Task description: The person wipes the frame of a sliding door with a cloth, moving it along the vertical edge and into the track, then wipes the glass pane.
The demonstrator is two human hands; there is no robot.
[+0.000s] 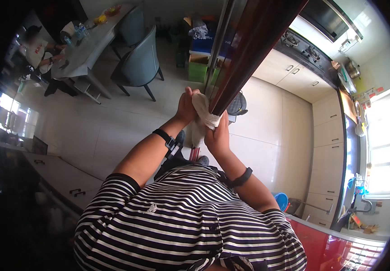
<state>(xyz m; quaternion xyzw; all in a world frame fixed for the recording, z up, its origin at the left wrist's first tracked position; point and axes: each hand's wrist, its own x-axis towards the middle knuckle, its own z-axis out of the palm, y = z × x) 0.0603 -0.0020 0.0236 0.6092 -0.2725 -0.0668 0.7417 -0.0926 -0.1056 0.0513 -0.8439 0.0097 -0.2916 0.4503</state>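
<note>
A whitish cloth point(202, 107) wraps around the near edge of a dark red-brown door or door frame point(249, 57). My left hand point(185, 107) grips the cloth on the left side of that edge, thumb pointing up. On the other side, my right hand point(218, 135) pinches the cloth against the edge, its fingertips partly hidden behind the frame. A loose end of the cloth hangs below between both hands. Glass with a metal-coloured strip point(219, 44) runs along the door's left side. Red floor tracks point(195, 154) show near my shoes.
Left, a person point(41, 54) sits at a dining table point(91, 50) with grey-blue chairs point(140, 64). Green and blue boxes point(198, 69) stand behind the door. Right are kitchen cabinets point(327, 166), a gas hob point(299, 45), a dark round object point(237, 103) and a blue bucket point(280, 201).
</note>
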